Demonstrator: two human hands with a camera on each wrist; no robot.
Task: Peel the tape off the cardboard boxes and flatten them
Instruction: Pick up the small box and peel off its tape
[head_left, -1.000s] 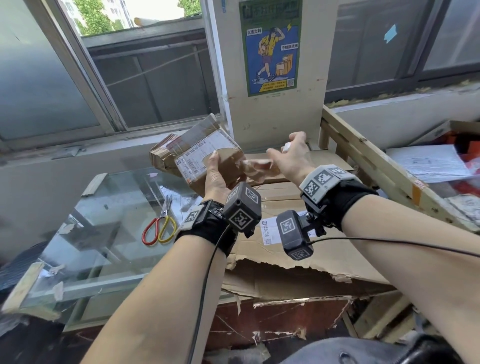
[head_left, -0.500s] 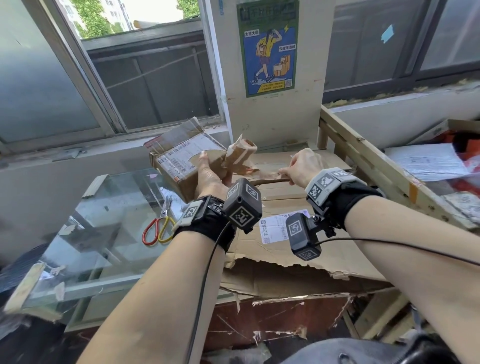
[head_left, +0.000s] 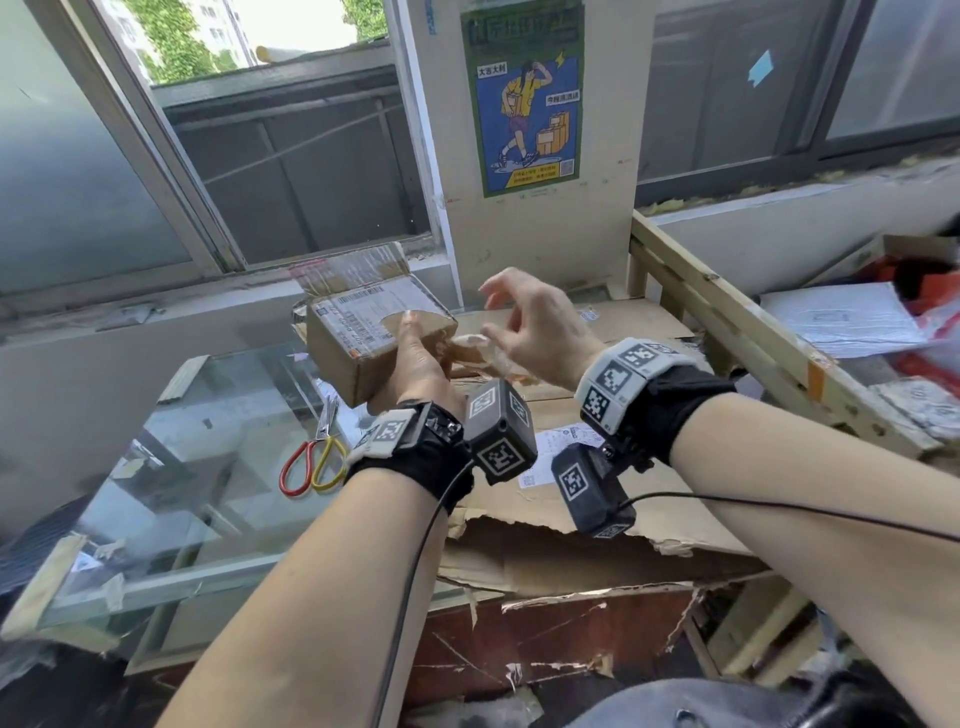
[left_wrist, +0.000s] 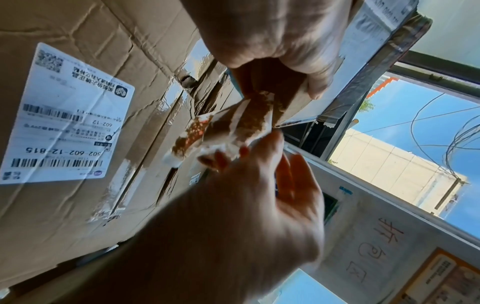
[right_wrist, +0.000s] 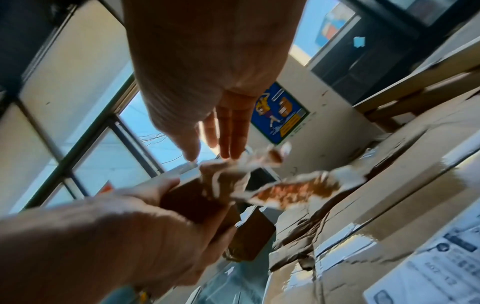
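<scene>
Fingers (head_left: 498, 291) of the right hand (head_left: 535, 332) are spread loosely, and nothing is squeezed by them; a torn tape strip (left_wrist: 223, 131) seems stuck to the fingertips, though a pinch cannot be told. The small cardboard box (head_left: 363, 338), at the middle of the head view, is held up from below by the left hand (head_left: 415, 364), thumb on top, so it is kept steady while tape is pulled. Scissors (head_left: 314, 462) are left lower left on the glass table (head_left: 156, 519), likely kept close for cutting.
</scene>
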